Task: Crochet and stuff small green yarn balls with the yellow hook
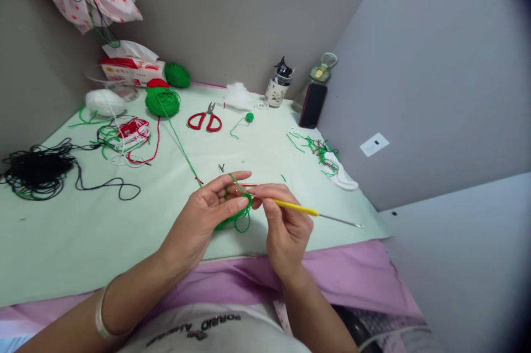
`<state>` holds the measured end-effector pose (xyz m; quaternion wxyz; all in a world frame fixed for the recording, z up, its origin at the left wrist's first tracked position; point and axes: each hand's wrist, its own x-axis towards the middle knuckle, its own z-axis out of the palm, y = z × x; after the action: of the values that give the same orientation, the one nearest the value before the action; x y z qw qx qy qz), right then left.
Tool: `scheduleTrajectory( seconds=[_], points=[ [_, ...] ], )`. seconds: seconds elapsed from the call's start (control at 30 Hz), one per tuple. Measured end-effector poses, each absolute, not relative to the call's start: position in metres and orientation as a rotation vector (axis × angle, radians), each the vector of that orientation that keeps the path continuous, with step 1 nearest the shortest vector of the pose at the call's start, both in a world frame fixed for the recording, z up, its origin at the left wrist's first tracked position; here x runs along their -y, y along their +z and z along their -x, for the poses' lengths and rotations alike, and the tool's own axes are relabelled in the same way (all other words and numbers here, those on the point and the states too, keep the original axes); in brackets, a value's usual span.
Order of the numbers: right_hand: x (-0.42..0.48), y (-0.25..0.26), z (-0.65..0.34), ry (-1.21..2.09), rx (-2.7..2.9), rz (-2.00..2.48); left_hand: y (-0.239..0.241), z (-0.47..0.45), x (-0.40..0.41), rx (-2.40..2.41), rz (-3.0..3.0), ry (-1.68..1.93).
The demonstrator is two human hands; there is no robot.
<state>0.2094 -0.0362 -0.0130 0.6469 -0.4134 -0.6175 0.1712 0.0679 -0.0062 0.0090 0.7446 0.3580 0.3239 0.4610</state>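
Between thumb and fingers, my left hand pinches a small piece of green crochet work, with loops of green yarn hanging under it. A green strand runs over my left fingers and back to the green yarn ball. My right hand grips a crochet hook with a yellow handle like a pencil. Its front tip meets the green piece at my left fingertips; the other metal end points out to the right. Just behind my hands a thin red stick lies partly hidden.
Red-handled scissors and a tiny green ball lie farther back. Tangled black cord and white yarn are at left. A phone leans on a bottle near a pen cup. Yarn scraps lie right.
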Motion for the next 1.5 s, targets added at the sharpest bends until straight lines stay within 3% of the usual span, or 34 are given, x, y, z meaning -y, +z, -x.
scheduleTrajectory(
  seconds=[0.13, 0.37, 0.53, 0.77, 1.1, 1.27, 1.5],
  points=[
    [0.037, -0.017, -0.214, 0.134, 1.604, 0.961, 0.003, -0.068, 0.001, -0.640, -0.628, 0.901],
    [0.031, -0.008, -0.214, 0.684, 1.146, 0.855, 0.003, -0.063, -0.002, -0.692, -0.692, 0.938],
    [0.031, -0.009, -0.211, 0.691, 1.220, 0.860, 0.008, -0.065, 0.003, -0.683, -0.833, 0.949],
    [0.031, -0.011, -0.218, 0.939, 1.061, 0.781, 0.009, -0.059, 0.003, -0.734, -0.873, 0.893],
    [0.041, -0.010, -0.217, 0.225, 1.615, 0.901, 0.006, -0.061, 0.007, -0.874, -1.078, 1.043],
    [0.039, -0.019, -0.215, -0.209, 1.773, 0.986, 0.006, -0.066, 0.005, -0.710, -0.758, 0.930],
    [0.035, -0.009, -0.212, 0.462, 1.271, 0.922, 0.007, -0.064, -0.001, -0.675, -0.658, 0.918]
  ],
)
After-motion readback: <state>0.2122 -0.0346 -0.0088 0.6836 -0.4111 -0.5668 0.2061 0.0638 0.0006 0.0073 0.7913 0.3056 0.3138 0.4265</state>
